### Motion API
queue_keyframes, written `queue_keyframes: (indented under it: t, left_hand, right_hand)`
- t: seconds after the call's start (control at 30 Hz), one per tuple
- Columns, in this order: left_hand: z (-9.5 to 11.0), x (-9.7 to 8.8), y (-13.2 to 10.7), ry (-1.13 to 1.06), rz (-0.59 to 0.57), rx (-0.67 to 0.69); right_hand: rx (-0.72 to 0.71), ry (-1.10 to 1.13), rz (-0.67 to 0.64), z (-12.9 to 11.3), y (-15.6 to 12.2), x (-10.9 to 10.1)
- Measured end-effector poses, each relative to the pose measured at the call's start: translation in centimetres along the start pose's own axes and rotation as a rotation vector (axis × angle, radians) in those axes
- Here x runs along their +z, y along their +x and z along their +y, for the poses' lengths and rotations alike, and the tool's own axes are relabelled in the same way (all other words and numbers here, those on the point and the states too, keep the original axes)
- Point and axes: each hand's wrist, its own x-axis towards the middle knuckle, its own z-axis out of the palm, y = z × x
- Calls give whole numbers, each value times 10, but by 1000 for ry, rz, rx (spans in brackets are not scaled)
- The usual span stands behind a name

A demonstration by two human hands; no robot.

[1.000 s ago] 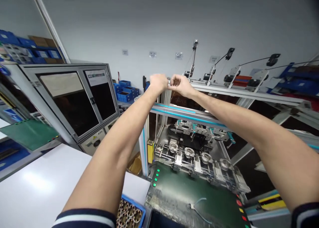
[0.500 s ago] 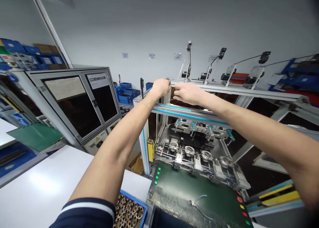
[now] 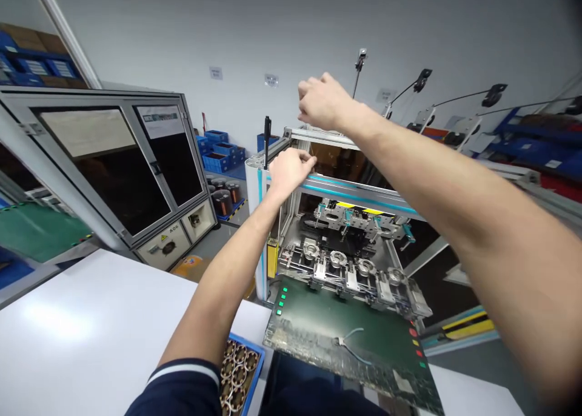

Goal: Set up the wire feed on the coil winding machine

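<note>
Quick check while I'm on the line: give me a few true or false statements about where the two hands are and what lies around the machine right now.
1. The right hand is raised above the machine's top frame. True.
2. The left hand rests flat on the white table. False: it is up at the frame's front corner, fingers pinched.
3. A blue tray of round parts sits by the left sleeve. True.
4. The green mat is bare. False: small cutters lie on it.
5. Both hands are pressed together. False: they are apart, right above left.
</note>
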Motion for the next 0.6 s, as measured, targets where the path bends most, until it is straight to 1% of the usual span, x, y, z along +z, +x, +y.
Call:
queue_keyframes:
  t: [0.03,0.07,0.1,0.13,0.17,0.2,0.23,0.27,0.3,0.33,0.37,0.4,0.43,0.47,0.5,0.53,0.57,0.6]
  left_hand:
    - [2,-2,5,-6,-35,-39]
    - [3,-4,8,-19,-72,-68]
    - [3,-7,11,-37,-106,-85]
    - [3,-10,13,-54,-135,-93]
    - [3,-12,14,-63,-153,-91]
    - [3,-13,14,-60,-163,-86]
    - [2,-12,13,-45,-163,-79]
    - [1,-11,12,-21,-153,-75]
    - [1,-10,11,7,-136,-74]
    - [0,-7,10,34,-116,-74]
    - [-1,-4,10,60,-95,-74]
    - [-1,-2,10,85,-77,-74]
    - [-2,0,10,108,-58,-72]
    - [-3,1,9,119,-43,-64]
    - [-4,0,8,115,-28,-43]
    - [-5,-1,5,97,-9,-1]
    - [-5,-4,-1,70,30,62]
    - [-6,-7,-12,43,95,141]
  right_hand:
    - [14,-10,-51,7,5,22]
    - [38,-6,-95,11,7,38]
    - [64,5,-120,11,5,47]
    - [93,26,-105,8,0,46]
    - [123,60,-43,1,-9,35]
    - [156,104,50,-10,-22,14]
    - [189,160,178,-23,-40,-14]
    - [235,244,314,-40,-63,-47]
    - [290,344,399,-60,-91,-81]
    - [309,460,476,-83,-123,-112]
    - [292,598,539,-110,-159,-136]
    - [261,755,562,-141,-200,-151]
    - [166,926,531,-176,-243,-154]
    - [47,1107,449,-215,-289,-145]
    - [-84,1272,339,-258,-336,-125]
    - [16,1350,201,-303,-385,-96]
    - [288,1375,60,-350,-435,-62]
    - [612,1412,-55,-397,-484,-27]
